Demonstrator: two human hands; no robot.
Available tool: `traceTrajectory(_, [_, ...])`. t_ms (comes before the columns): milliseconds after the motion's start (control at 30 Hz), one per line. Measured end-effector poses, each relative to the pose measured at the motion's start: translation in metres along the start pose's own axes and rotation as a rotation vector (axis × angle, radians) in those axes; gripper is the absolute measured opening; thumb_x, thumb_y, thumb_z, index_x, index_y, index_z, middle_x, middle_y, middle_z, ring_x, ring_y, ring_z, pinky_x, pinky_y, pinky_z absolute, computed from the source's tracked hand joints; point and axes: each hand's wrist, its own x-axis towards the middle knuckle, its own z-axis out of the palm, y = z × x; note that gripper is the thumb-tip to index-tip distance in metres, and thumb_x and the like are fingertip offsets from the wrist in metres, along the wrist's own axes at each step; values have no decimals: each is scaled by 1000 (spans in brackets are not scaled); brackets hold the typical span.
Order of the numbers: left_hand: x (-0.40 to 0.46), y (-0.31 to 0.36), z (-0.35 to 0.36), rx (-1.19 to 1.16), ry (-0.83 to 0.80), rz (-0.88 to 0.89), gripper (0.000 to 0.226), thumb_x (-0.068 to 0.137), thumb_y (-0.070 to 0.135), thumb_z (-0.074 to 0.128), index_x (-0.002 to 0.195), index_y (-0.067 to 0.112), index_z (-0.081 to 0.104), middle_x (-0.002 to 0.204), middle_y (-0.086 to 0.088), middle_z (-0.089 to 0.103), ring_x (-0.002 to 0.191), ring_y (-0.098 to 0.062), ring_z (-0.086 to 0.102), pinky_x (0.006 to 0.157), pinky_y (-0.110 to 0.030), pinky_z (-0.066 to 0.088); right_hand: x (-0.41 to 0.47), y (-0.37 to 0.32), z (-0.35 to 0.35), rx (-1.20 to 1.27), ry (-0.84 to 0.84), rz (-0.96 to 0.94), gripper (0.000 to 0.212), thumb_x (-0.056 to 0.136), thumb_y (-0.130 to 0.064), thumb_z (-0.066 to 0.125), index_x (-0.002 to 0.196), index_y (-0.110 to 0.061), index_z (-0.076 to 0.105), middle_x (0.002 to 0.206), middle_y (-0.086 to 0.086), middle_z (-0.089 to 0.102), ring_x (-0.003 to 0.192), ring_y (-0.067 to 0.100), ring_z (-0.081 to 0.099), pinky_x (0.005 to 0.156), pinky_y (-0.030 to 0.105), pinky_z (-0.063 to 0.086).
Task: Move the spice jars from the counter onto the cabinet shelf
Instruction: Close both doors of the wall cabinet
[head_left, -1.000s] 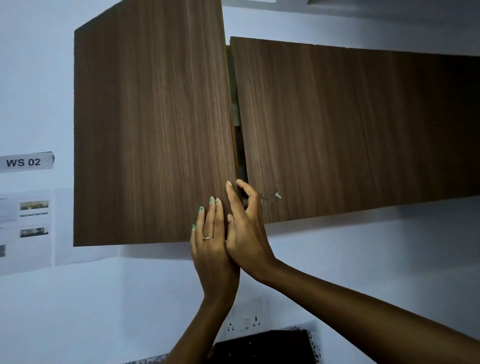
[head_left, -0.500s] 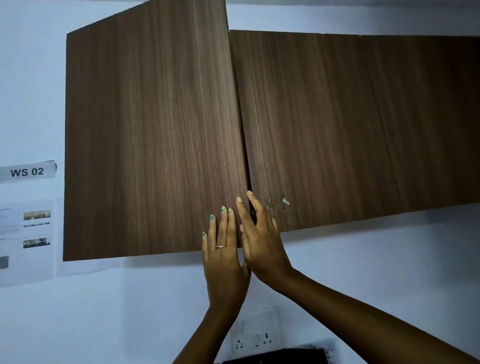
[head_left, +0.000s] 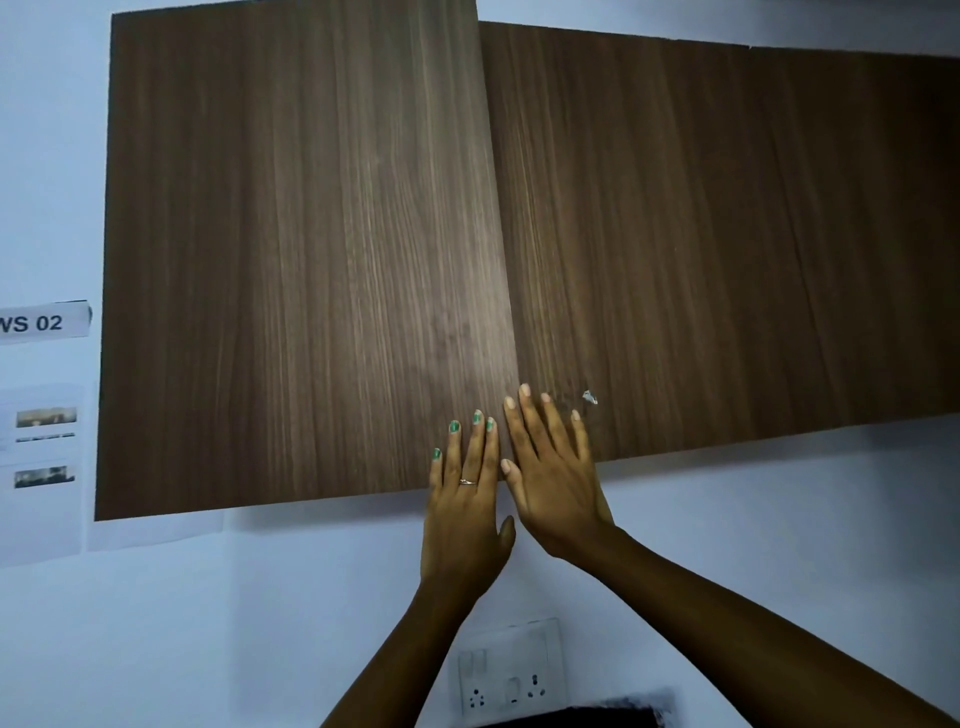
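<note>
The wall cabinet (head_left: 675, 234) fills most of the view, and both of its brown wood doors look closed or very nearly closed. The left door (head_left: 301, 249) meets the right door (head_left: 727, 234) along a thin seam, and no gap shows there. The shelf is behind the doors, so it is hidden. The spice jars are not in view; I cannot tell if they are on the shelf or on the bench, which is mostly below the frame.

The left hand (head_left: 465, 509) lies flat on the near right corner of the left door, fingers straight and close together, holding nothing. The right hand (head_left: 556, 483) lies flat on the near left corner of the right door, fingers slightly spread, also holding nothing. I think both palms press here because the doors have no handles, and the corner far from the hinge moves the door most easily.

Below the hands there is a white socket plate (head_left: 511, 670) on the wall. At the left a label (head_left: 44, 322) reads "WS 02", above some printed papers (head_left: 44, 447). A small pale mark (head_left: 589, 398) sits on the right door near the right fingers
</note>
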Motion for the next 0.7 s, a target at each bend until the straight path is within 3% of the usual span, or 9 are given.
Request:
traceTrajectory(133, [8,-10,15,34,-27,12,89,88,45,51,143,21,-14,153,1,-21,140,-25,-25,116,-37,-14,2,1,26,-9,-76,14,63,96,-42,18,147,-10,2,156,10,0,145,27,7,115,47,2])
traceTrajectory(267, [13,-18,26,55,-21,35,84,89,45,47,145,18,-10,155,-1,-16,142,-27,-20,118,-40,-8,4,-3,39,-69,-65,97,64,92,-43,22,144,-5,28,152,15,28,140,30,27,110,52,22])
traceTrajectory(333, [15,-20,32,66,-10,32,81,89,46,44,146,17,-6,155,-1,-12,143,-28,-17,117,-41,-9,5,-4,48,-72,-57,110,64,92,-42,22,142,-4,34,150,17,32,138,31,31,109,53,26])
traceTrajectory(400, [19,-22,40,74,12,28,78,89,45,43,147,16,-1,156,-2,-8,144,-29,-11,117,-41,-8,6,-3,60,-62,-35,99,65,93,-42,19,144,-3,28,152,17,26,140,32,25,113,50,20])
traceTrajectory(500, [22,-26,49,91,23,23,77,88,44,42,148,13,4,157,-3,-3,145,-30,-6,119,-41,-11,9,-1,73,-20,-16,72,64,94,-42,14,146,-4,13,155,16,11,144,31,9,116,45,-1])
traceTrajectory(600, [23,-27,55,137,74,29,74,84,44,34,148,9,21,156,-9,17,144,-33,12,116,-41,4,11,1,83,-21,29,71,63,95,-40,19,146,-3,17,155,17,16,143,31,12,115,46,4])
traceTrajectory(700, [23,-29,62,163,122,26,73,84,42,31,148,8,21,155,-10,22,143,-32,18,115,-43,14,10,3,92,-11,72,62,63,96,-40,21,146,-2,20,154,18,18,143,31,14,115,47,10])
